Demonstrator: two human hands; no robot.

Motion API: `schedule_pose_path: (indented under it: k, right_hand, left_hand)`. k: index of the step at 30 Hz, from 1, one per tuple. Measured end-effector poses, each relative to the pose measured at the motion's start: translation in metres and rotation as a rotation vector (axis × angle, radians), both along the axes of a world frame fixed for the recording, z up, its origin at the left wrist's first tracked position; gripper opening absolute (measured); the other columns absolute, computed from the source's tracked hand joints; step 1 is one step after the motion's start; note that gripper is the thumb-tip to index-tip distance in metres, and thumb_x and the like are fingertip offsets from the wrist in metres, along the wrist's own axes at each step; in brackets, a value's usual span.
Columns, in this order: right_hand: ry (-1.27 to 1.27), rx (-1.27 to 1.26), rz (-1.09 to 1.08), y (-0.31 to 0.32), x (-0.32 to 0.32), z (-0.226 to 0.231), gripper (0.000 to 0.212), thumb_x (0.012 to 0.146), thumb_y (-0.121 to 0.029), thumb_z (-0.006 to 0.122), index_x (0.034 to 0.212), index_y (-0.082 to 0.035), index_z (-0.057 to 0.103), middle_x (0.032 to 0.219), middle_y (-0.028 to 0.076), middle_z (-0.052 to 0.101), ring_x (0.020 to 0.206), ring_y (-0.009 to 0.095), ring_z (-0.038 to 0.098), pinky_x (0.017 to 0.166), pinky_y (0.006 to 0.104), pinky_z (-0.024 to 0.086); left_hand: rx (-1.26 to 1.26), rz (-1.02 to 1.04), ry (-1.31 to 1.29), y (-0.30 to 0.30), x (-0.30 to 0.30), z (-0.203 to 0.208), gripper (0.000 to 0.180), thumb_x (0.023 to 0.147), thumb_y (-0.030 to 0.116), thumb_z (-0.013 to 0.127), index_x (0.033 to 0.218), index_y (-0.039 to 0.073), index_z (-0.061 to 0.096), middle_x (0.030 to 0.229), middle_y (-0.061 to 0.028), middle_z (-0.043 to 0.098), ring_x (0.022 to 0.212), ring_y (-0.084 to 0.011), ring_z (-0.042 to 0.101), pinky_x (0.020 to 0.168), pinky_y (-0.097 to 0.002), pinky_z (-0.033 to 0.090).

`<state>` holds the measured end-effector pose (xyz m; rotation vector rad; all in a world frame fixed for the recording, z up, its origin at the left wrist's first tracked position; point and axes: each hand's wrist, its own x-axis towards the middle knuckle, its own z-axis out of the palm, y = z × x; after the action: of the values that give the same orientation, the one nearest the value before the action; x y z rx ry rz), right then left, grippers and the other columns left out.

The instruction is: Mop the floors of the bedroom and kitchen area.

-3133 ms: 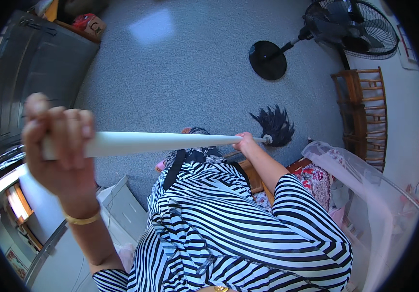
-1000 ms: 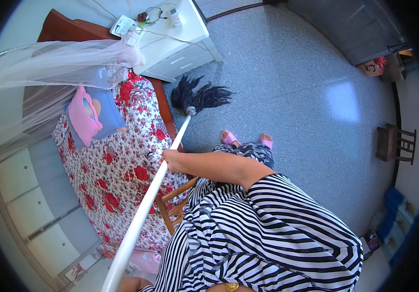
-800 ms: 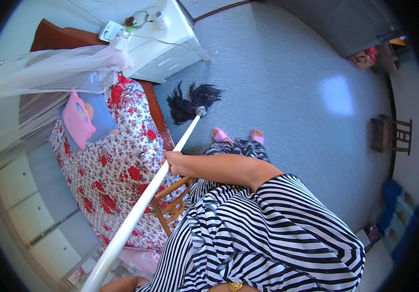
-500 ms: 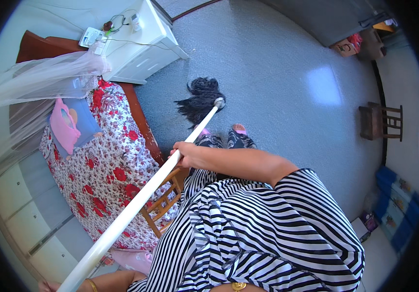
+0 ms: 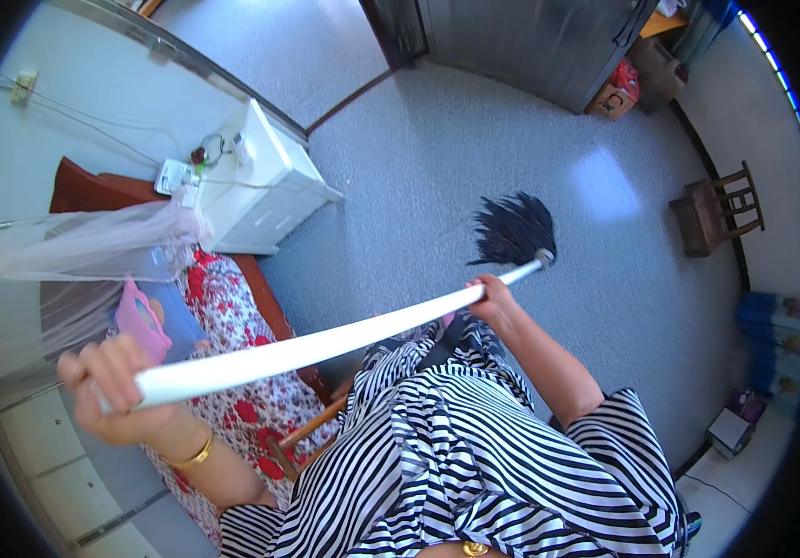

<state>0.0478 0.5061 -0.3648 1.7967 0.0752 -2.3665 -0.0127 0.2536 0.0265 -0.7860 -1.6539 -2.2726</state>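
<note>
A mop with a long white handle [image 5: 316, 349] slants across in front of me. Its dark stringy head [image 5: 515, 230] lies spread on the grey-blue floor ahead and to the right. My left hand [image 5: 110, 386], a gold bangle at its wrist, is closed round the handle's top end at the left. Lower down the shaft, not far above the mop head, my right hand [image 5: 493, 299] grips it with the arm stretched forward. My feet are mostly hidden behind the handle and my striped clothing.
On the left stands a bed with a red-flowered sheet [image 5: 223, 288], beside a white cabinet [image 5: 265, 191]. A wooden chair [image 5: 711, 214] is against the right wall. A grey wardrobe [image 5: 521, 46] and a cardboard box [image 5: 612, 100] stand at the back. A wooden chair-like frame [image 5: 311, 432] is close to my left.
The mop head has moved right across the floor, its strands now fanned out. My left hand has risen into full view with the handle's end, and my right hand has shifted right.
</note>
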Motion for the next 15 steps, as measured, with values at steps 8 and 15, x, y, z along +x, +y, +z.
schedule_pose_path:
  k: [8,15]
  right_hand:
    - [-0.169,0.041,-0.321,0.035,0.007,-0.014,0.02,0.073,-0.012,0.034,0.053,-0.011,0.034,0.044,-0.001,0.035,0.039,0.01,0.039,0.04,0.0223,0.04]
    - [-0.206,-0.076,-0.334,-0.025,-0.066,0.022,0.018,0.07,-0.014,0.031,0.052,-0.013,0.03,0.041,-0.002,0.031,0.036,0.011,0.033,0.037,0.0232,0.032]
  left_hand:
    - [0.129,-0.209,-0.157,0.084,-0.081,0.005,0.022,0.073,0.007,0.035,0.09,0.002,0.047,0.044,0.0027,0.033,0.039,-0.0068,0.031,0.048,-0.022,0.028]
    - [0.112,-0.553,-0.174,0.068,-0.161,0.045,0.018,0.075,0.005,0.033,0.087,0.006,0.048,0.041,0.0018,0.035,0.036,-0.0092,0.034,0.049,-0.0236,0.032]
